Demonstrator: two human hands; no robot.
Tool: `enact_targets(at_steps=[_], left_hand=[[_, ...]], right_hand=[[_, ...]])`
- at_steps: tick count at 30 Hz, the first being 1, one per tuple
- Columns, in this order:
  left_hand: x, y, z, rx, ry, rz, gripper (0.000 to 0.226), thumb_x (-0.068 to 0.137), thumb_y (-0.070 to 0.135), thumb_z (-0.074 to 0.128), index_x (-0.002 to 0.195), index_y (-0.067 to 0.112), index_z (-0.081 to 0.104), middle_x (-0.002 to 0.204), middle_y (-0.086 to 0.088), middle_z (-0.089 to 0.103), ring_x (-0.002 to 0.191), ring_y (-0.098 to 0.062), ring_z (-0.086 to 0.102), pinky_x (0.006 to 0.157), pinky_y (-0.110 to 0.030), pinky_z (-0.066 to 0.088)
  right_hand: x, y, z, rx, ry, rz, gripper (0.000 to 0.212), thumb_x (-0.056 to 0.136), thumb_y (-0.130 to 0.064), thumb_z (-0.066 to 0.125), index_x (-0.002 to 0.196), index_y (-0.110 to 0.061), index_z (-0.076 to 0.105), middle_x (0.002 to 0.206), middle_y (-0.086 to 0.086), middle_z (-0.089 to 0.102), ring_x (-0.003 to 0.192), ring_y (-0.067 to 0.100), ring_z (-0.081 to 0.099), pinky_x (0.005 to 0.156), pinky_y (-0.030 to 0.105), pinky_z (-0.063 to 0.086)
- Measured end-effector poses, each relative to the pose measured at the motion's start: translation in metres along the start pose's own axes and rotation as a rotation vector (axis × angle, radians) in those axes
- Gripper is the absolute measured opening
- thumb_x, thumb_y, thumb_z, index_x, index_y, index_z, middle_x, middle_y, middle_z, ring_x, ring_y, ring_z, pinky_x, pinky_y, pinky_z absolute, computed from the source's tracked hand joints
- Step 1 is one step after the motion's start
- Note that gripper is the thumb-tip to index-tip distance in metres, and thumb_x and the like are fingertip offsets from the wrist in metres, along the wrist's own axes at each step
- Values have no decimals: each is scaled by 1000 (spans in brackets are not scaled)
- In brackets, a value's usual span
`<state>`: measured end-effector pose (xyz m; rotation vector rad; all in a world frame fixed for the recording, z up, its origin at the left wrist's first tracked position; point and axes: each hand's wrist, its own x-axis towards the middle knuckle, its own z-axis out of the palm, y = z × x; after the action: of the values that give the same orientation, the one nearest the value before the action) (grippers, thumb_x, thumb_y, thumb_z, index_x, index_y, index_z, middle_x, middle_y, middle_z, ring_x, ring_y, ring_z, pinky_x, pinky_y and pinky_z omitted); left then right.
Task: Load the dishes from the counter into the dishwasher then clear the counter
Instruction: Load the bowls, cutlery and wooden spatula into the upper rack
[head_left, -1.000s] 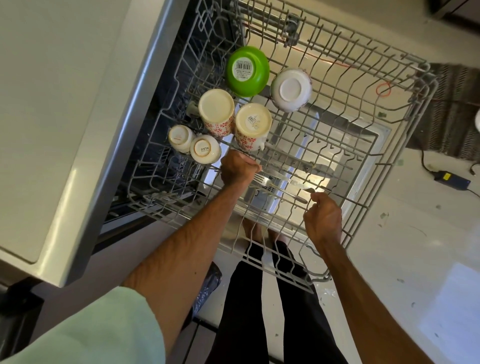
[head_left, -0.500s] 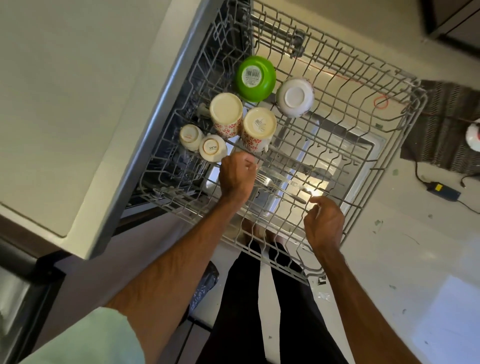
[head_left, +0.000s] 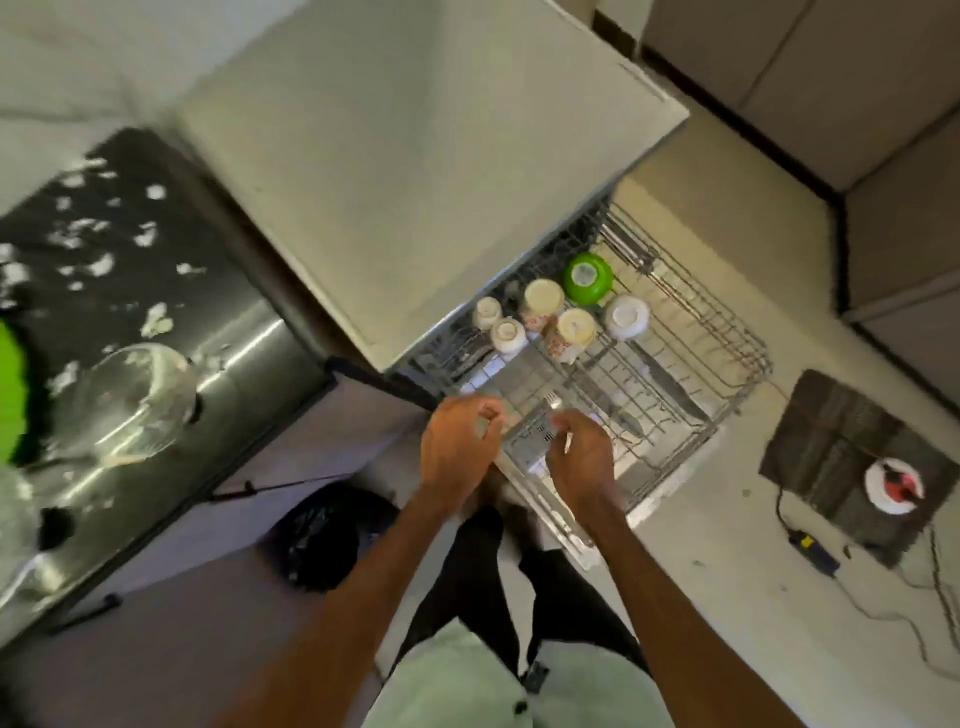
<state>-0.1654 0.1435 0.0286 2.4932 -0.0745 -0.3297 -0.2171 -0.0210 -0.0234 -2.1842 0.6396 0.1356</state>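
Nearest, both hands hover over the front edge of the pulled-out dishwasher rack (head_left: 737, 332). The left hand (head_left: 457, 447) is loosely curled, thumb and fingers nearly meeting; whether it pinches anything I cannot tell. The right hand (head_left: 582, 452) is half closed, its fingertips at the handle of a fork (head_left: 552, 404); the blur hides whether it truly grips it. The fork probably sits here because the front of the rack is free.

Farther in, along the rack's back-left corner, two small cups (head_left: 498, 325), two patterned mugs (head_left: 558, 322), a green bowl (head_left: 588, 277) and a white bowl (head_left: 627, 317) stand mouth-down and close together, likely so water drains off. A knife (head_left: 667, 382) lies flat across the wires to their right.

The pale counter (head_left: 415, 171) above the dishwasher is bare. To the left, a wet steel sink surface (head_left: 156, 291) carries a glass bowl (head_left: 130, 400) near its front edge, still to load. Beyond, pale floor holds a dark mat (head_left: 841, 447).
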Motion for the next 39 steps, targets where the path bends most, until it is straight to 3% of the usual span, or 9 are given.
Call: enact_targets(at_steps=[4, 8, 17, 21, 25, 27, 31, 39], left_hand=[[-61, -13, -73, -52, 208, -69, 7, 89, 29, 71, 95, 29, 75, 90, 10, 74, 78, -19, 64, 75, -34, 55], [-122, -46, -138, -88, 428, -164, 9, 89, 28, 70, 93, 26, 78, 90, 9, 76, 82, -17, 69, 79, -37, 56], [-269, -151, -237, -81, 832, -536, 7, 86, 26, 76, 92, 29, 76, 81, 15, 73, 64, 0, 61, 67, -26, 56], [-327, -191, -261, -133, 899, -657, 8, 85, 29, 73, 92, 30, 76, 78, 17, 72, 71, 2, 66, 67, -24, 56], [-361, -230, -296, -188, 947, -694, 7, 86, 22, 76, 91, 27, 77, 74, 21, 69, 71, 13, 63, 62, -6, 45], [-368, -252, -316, -198, 960, -690, 6, 87, 22, 77, 90, 26, 78, 72, 20, 70, 71, 11, 65, 63, -4, 42], [-369, -291, -352, -191, 948, -668, 5, 86, 27, 75, 91, 27, 78, 79, 14, 74, 73, 0, 67, 66, -13, 49], [-355, -359, -386, -208, 837, -609, 12, 87, 35, 71, 96, 29, 75, 85, 15, 74, 78, -3, 67, 75, -32, 60]], right_hand=[[-25, -69, -8, -70, -108, -271, 19, 91, -5, 59, 103, -11, 72, 98, 9, 75, 92, 29, 70, 83, 39, 57], [-55, -137, 15, -35, -252, -553, 14, 90, -6, 61, 94, -18, 68, 87, 4, 72, 83, 29, 69, 74, 39, 54], [-159, -296, 124, -73, -630, -983, 15, 88, -11, 62, 98, -17, 71, 90, 1, 76, 84, 24, 71, 78, 41, 58], [-207, -334, 173, -142, -751, -1080, 14, 87, -9, 65, 97, -16, 72, 84, 1, 74, 76, 20, 70, 78, 40, 58], [-246, -365, 216, -207, -752, -1115, 14, 87, -13, 65, 99, -16, 73, 90, 1, 75, 82, 19, 70, 82, 37, 57], [-260, -381, 235, -231, -735, -1126, 14, 87, -14, 65, 98, -16, 73, 91, 2, 76, 85, 21, 71, 82, 37, 57], [-275, -412, 270, -193, -692, -1119, 10, 87, -12, 66, 93, -18, 72, 90, 2, 75, 84, 22, 71, 79, 39, 59], [-290, -475, 331, -198, -678, -1089, 13, 83, -7, 68, 92, -13, 76, 89, 3, 77, 83, 21, 72, 81, 36, 59]])
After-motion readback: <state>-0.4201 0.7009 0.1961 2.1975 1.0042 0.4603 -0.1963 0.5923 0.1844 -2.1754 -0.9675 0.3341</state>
